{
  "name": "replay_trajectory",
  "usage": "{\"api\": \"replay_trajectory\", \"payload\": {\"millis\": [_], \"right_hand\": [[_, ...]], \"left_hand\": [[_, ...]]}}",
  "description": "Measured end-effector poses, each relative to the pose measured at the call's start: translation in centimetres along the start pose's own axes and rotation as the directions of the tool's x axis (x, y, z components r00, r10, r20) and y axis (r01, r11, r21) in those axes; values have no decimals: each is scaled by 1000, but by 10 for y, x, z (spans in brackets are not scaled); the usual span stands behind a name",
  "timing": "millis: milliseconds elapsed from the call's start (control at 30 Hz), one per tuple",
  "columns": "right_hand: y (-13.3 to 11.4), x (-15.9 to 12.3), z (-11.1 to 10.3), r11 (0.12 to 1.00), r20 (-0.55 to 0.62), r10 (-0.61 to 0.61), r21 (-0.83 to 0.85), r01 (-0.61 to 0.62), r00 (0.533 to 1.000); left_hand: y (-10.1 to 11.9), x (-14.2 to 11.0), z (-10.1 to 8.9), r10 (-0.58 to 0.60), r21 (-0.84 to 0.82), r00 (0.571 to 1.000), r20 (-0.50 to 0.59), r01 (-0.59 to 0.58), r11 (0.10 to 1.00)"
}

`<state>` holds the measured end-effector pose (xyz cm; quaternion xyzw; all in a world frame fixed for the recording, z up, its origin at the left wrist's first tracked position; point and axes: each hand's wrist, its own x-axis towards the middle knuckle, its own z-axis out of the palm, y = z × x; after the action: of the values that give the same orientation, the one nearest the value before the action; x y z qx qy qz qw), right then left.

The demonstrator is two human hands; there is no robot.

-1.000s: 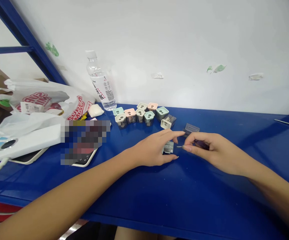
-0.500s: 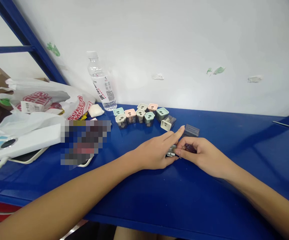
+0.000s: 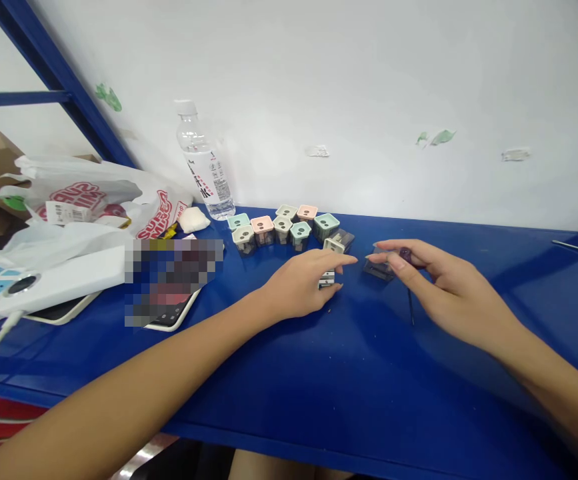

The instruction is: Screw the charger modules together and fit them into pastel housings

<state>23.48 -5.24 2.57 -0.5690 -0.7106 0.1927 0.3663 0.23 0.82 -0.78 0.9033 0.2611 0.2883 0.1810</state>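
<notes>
My left hand (image 3: 299,283) is curled around a pencil sharpener with silver metal parts (image 3: 327,279), its index finger stretched to the right. Most of that sharpener is hidden by the palm. In my right hand (image 3: 433,277) a small screwdriver with a dark purple handle (image 3: 405,256) is tucked among the fingers, its thin shaft pointing down. The right thumb and index finger reach to a dark see-through sharpener container (image 3: 377,269) on the table; whether they grip it I cannot tell. Beyond the left hand, a cream-topped sharpener (image 3: 336,243) lies tipped over.
Several pastel-topped sharpeners (image 3: 263,230) stand grouped by the wall. Left of them are a water bottle (image 3: 207,170), plastic bags (image 3: 93,193), a white power bank (image 3: 63,280) with a cable, and a phone (image 3: 181,317). A thin metal tool (image 3: 576,249) lies on the blue table (image 3: 369,393) at far right.
My hands have moved apart. The left has drawn back left with the sharpener; the right has moved right with the screwdriver, its thumb and index finger now at the dark container.
</notes>
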Motion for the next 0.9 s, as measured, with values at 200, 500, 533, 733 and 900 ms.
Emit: {"api": "replay_trajectory", "payload": {"millis": [200, 500, 533, 733, 900], "right_hand": [[-9, -2, -3, 996, 3, -82, 20, 82, 997], [-13, -13, 14, 922, 88, -120, 380, 78, 989], [-13, -14, 16, 921, 81, -124, 380, 85, 989], [-10, -13, 14, 941, -26, -152, 303, 153, 988], [-13, -9, 4, 941, -207, -138, 277, 193, 969]], "left_hand": [[-2, 1, -1, -29, 14, 1000, -7, 29, 999], [0, 1, 0, -54, -2, 999, 3, 54, 999], [0, 1, -1, -50, -6, 999, 11, 50, 999], [2, 3, -5, -57, -9, 995, 85, 58, 998], [3, 2, -9, -48, -49, 989, 138, 55, 997]]}}
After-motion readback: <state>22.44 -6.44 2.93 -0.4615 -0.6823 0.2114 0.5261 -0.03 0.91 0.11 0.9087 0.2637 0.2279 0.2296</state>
